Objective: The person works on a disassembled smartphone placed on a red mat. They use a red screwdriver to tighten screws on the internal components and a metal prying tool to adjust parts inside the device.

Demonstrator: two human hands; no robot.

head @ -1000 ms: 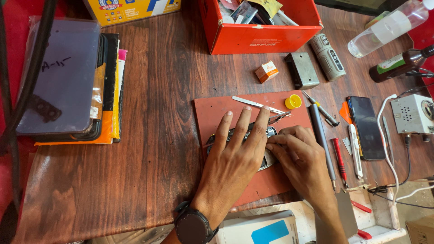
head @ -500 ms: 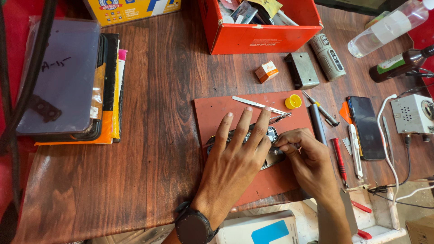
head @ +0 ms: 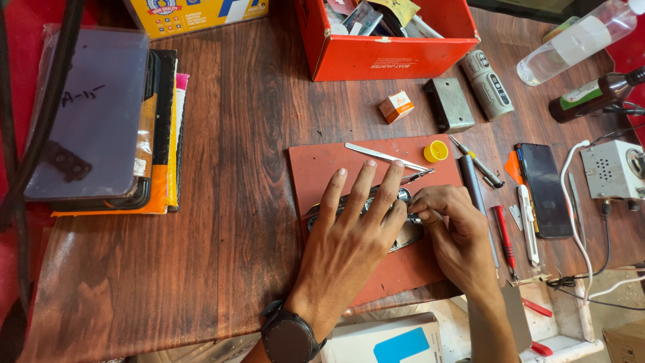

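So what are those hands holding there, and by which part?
The left hand presses flat on a phone lying on the red mat. The right hand pinches something small at its upper end; too hidden to identify.

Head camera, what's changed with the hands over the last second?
The right hand shifted slightly up along the phone edge, fingertips pinched at its upper right side. The left hand stays flat, pressing the phone onto the red mat. Tweezers, yellow cap and screwdrivers have not moved.
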